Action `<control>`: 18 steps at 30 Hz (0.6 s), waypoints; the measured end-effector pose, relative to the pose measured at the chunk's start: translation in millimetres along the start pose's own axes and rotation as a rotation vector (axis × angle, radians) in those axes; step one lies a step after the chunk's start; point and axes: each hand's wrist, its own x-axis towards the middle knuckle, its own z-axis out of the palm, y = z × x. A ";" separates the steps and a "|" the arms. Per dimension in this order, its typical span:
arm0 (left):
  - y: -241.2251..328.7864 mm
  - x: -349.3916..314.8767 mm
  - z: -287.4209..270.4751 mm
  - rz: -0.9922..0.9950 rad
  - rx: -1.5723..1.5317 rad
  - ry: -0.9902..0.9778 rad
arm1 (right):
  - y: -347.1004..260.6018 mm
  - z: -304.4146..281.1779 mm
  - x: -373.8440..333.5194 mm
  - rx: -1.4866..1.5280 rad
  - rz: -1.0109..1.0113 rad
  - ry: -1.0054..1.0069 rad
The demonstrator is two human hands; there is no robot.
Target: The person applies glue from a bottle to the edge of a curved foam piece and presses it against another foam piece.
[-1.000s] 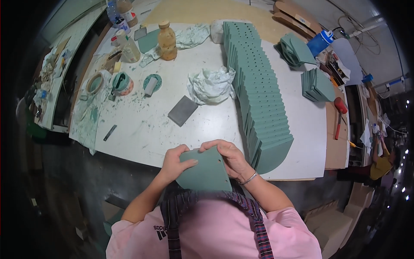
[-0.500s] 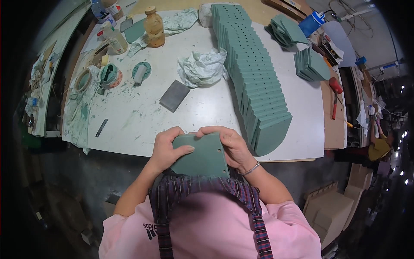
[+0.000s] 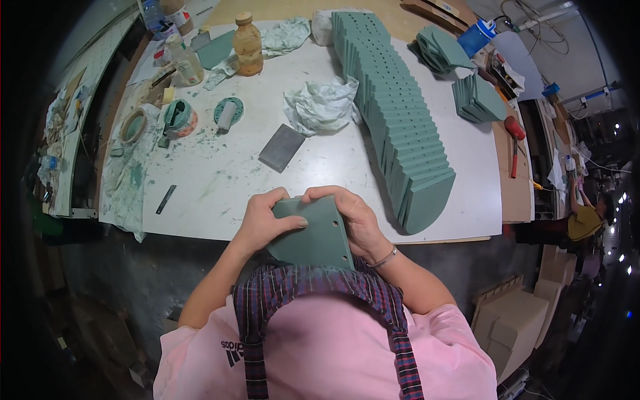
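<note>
Between my two hands I hold a green flat panel (image 3: 308,241) with small holes near its right edge, close against my apron. My left hand (image 3: 263,219) grips its left side, thumb laid across the face. Fingers of my right hand (image 3: 360,223) wrap its top and right edge. On the table ahead lie a dark grey sanding block (image 3: 281,148) and a crumpled white cloth (image 3: 320,107). To the right of these runs a long row of overlapping green panels (image 3: 400,127), the nearest one showing a rounded end.
Left on the white table (image 3: 213,193) are a paint pot (image 3: 180,118), a roll of tape (image 3: 134,127), a small blade (image 3: 166,199) and a brown bottle (image 3: 247,45). Two smaller panel stacks (image 3: 479,98) and a red mallet (image 3: 515,143) are at right. Another person (image 3: 587,220) stands far right.
The panel and both hands have shifted slightly, the panel tilting a little. My view has moved a bit, so the table things sit slightly further right. Both hands keep their hold.
</note>
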 end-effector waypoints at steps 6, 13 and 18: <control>-12.6 -8.3 2.0 0.043 -0.014 0.028 | 4.2 -8.5 5.7 -0.144 -0.056 -0.103; -24.2 -17.4 1.4 -0.022 -0.020 0.032 | 12.5 2.7 4.0 -0.209 -0.026 -0.027; -25.5 -13.5 2.3 -0.005 -0.082 0.008 | 13.9 12.9 -10.8 -0.028 0.016 0.018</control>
